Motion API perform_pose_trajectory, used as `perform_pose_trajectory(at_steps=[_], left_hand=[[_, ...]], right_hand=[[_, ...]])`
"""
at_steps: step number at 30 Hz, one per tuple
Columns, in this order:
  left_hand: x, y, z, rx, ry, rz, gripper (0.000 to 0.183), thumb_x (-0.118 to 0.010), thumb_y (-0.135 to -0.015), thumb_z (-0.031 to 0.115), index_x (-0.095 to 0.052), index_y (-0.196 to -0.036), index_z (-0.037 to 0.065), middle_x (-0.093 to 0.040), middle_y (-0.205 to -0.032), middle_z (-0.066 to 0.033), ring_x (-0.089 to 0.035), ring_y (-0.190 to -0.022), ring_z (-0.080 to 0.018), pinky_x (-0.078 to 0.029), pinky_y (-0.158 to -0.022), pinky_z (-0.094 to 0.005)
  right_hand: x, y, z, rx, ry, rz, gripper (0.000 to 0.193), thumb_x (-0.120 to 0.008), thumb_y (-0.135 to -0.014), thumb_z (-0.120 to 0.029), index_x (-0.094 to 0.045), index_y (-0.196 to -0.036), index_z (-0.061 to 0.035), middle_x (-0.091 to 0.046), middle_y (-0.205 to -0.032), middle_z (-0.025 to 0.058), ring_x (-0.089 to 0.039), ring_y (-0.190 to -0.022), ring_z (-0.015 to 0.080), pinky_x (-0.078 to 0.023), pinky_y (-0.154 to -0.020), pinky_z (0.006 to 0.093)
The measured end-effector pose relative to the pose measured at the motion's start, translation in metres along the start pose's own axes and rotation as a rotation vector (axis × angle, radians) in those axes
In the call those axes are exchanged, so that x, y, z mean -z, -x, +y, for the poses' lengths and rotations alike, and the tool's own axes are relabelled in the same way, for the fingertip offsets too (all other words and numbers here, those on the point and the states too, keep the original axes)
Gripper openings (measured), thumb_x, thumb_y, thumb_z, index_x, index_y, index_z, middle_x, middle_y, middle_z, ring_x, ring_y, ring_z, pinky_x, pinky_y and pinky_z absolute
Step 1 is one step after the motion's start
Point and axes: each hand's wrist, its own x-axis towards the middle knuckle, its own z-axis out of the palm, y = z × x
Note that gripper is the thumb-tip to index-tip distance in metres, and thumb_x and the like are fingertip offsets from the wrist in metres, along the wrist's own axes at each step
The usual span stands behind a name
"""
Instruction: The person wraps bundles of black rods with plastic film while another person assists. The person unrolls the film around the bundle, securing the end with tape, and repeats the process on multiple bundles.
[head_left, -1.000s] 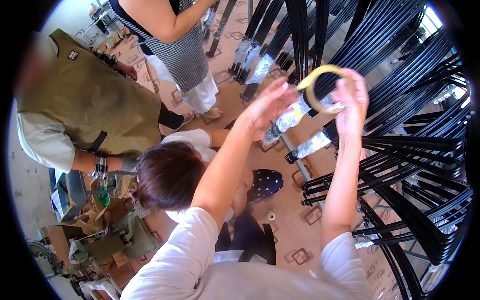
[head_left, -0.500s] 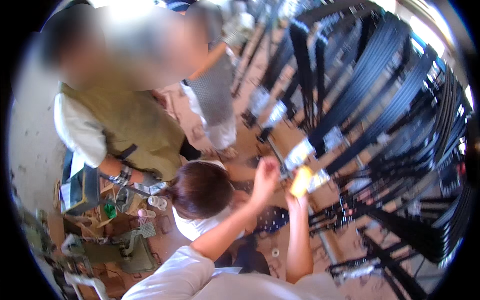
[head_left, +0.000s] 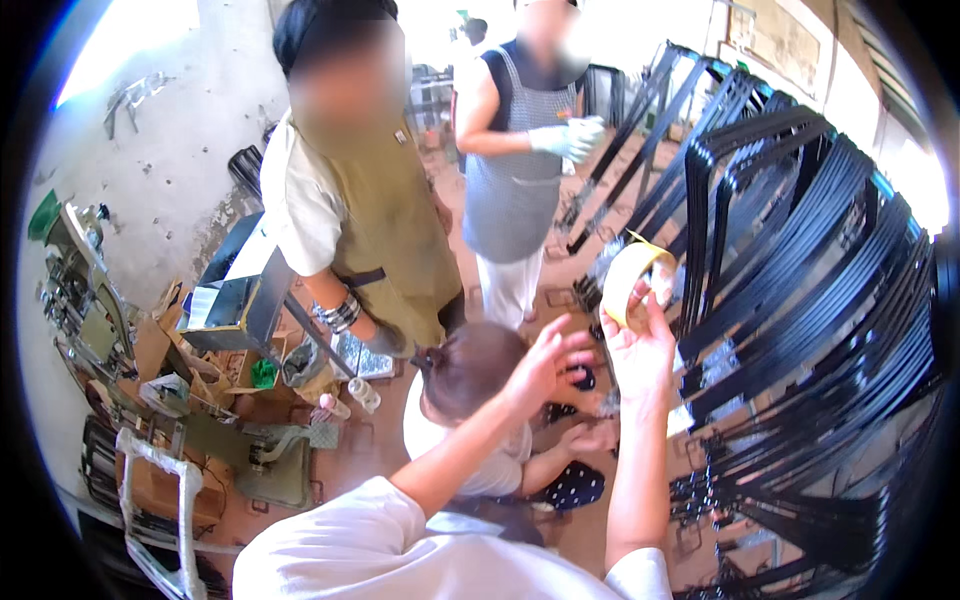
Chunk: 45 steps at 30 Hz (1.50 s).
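In my right hand [head_left: 640, 350] is a roll of yellow tape [head_left: 622, 283], held upright with fingers through its core. A short loose end sticks up at the top of the roll. My left hand [head_left: 548, 368] hangs to the left of the roll, fingers spread and nothing in them. It is beside the head of a crouching person [head_left: 476, 370], whose own hands show below and behind it. Bent black metal tubes [head_left: 770, 260] are stacked in a large bundle close to the right of my right hand.
Two people stand ahead: one in an olive apron [head_left: 400, 240], one in a grey apron [head_left: 510, 215] with pale gloves. At left are a dark metal bin [head_left: 240, 300], a green machine with a pedal [head_left: 275, 465] and a wrapped white frame [head_left: 160, 450]. Cardboard lies on the floor near the bin.
My view has tilted up, showing more of the room. My right hand has lifted the tape roll. The fingers of my left hand have spread apart.
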Motion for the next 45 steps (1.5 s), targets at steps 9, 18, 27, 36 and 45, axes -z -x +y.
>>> perform_pose_trajectory(at_steps=[9,18,27,36,45], left_hand=[[0.061,0.102,-0.097,0.759,-0.276,-0.231,0.046,-0.034,-0.09,0.039,-0.034,-0.123,0.008,-0.048,-0.114,-0.0095,-0.048,-0.103,-0.0193,-0.038,-0.088,-0.0357],[0.111,0.174,-0.13,1.027,-0.592,-0.364,0.035,-0.054,-0.079,0.025,-0.043,-0.108,0.008,-0.054,-0.087,-0.0039,-0.055,-0.079,-0.0114,-0.046,-0.06,-0.0239],[0.041,0.188,-0.056,0.839,-0.754,-0.451,0.034,-0.055,-0.076,0.023,-0.046,-0.105,0.007,-0.054,-0.088,-0.0044,-0.054,-0.078,-0.0122,-0.045,-0.058,-0.0248],[0.086,0.131,-0.087,0.516,-0.421,-0.249,0.021,-0.053,-0.078,0.003,-0.043,-0.096,0.002,-0.054,-0.075,-0.0062,-0.054,-0.066,-0.0136,-0.044,-0.062,-0.0256],[0.043,0.045,-0.073,0.298,-0.43,-0.093,0.013,-0.043,-0.087,0.012,-0.044,-0.096,0.003,-0.054,-0.074,-0.0059,-0.054,-0.066,-0.014,-0.043,-0.064,-0.0255]], right_hand=[[0.182,0.211,0.107,-0.139,0.645,1.138,0.017,-0.051,-0.082,-0.022,-0.052,-0.093,-0.0093,-0.055,-0.074,0.0036,-0.056,-0.063,0.0154,-0.051,-0.058,0.0324],[0.148,0.314,0.185,0.004,0.581,1.332,0.037,-0.051,-0.073,-0.01,-0.043,-0.109,-0.0113,-0.052,-0.092,0.0068,-0.057,-0.073,0.0167,-0.05,-0.06,0.0268],[0.119,0.335,0.196,-0.024,0.518,1.354,0.04,-0.053,-0.072,-0.011,-0.043,-0.11,-0.0119,-0.054,-0.095,0.0082,-0.055,-0.084,0.0176,-0.048,-0.069,0.031],[0.162,0.252,0.118,0.128,1.329,1.096,0.063,-0.055,-0.075,-0.015,-0.026,-0.13,-0.0058,-0.049,-0.11,0.0209,-0.056,-0.084,0.0194,-0.044,-0.075,0.0303],[0.127,0.131,0.015,-0.121,1.163,0.761,0.064,-0.051,-0.081,-0.015,-0.017,-0.134,-0.0159,-0.051,-0.105,0.0126,-0.056,-0.088,0.0202,-0.044,-0.076,0.0302]])
